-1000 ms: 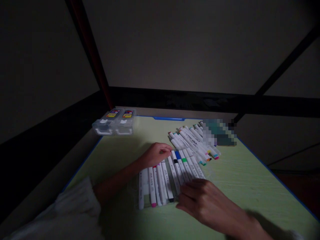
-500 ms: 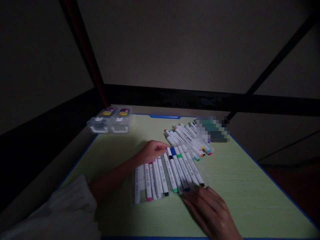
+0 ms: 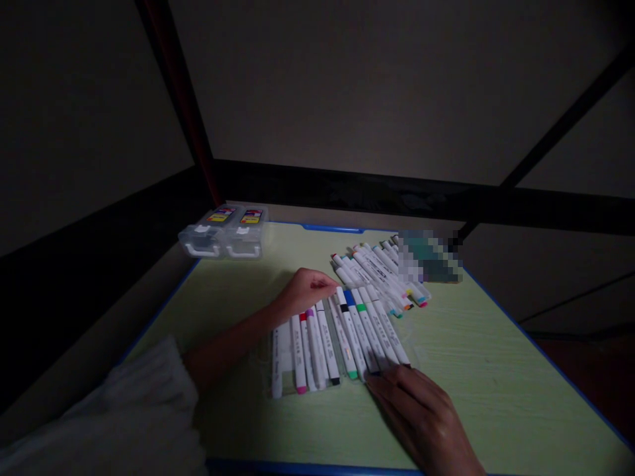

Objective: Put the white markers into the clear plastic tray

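White markers with coloured ends lie side by side in two groups in a clear plastic tray (image 3: 414,357). The left group has a pink-ended marker (image 3: 298,360). In the right group lie a green-ended marker (image 3: 344,344) and a marker with a blue cap (image 3: 350,299). My left hand (image 3: 308,289) reaches over the left group, its fingers pinched at the top end of a marker in the right group. My right hand (image 3: 419,406) is at the lower ends of the right group, fingers together on a marker end and hiding several tips.
More markers (image 3: 374,271) lie in a loose fan beyond the tray. Beside them is a pixelated, greenish flat item (image 3: 430,256). Two clear cases (image 3: 223,233) with handles and bright labels sit at the back left of the blue-edged table (image 3: 501,383).
The view has shifted slightly, so everything sits a little to the right. Both hands stay at the ends of the right group of markers, with hardly any movement.
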### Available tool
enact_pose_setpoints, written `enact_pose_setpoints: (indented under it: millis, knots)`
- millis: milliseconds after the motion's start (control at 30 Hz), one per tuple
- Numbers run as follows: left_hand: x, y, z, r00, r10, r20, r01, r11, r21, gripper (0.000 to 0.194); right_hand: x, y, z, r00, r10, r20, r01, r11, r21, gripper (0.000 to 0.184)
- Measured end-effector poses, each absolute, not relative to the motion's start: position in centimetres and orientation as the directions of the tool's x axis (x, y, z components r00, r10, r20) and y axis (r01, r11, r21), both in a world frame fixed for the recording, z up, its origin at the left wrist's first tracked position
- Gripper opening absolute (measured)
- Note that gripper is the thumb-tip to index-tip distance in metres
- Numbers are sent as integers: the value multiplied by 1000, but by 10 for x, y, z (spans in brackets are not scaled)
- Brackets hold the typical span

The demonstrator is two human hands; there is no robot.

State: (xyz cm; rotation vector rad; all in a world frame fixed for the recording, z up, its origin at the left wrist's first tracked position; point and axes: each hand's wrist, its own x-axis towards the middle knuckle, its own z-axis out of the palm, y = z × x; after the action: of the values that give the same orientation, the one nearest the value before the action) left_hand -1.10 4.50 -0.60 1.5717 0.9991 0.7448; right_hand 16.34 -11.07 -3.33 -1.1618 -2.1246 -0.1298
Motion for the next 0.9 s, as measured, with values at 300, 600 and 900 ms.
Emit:
enact_pose_setpoints:
  millis: [300,600,900]
  knots:
    - [-10,45,-5,367,929,-43,42,29,999,6,166,-111,-34,-377,697,610,772,600,-208,23]
    - [-13,45,5,339,941,15,-83,14,996,4,158,-115,-34,-321,667,672,807,564,-174,22]
    - [-50,48,15,268,963,-18,-72,38,997,8,124,-134,-27,-189,692,697,751,559,-352,16]
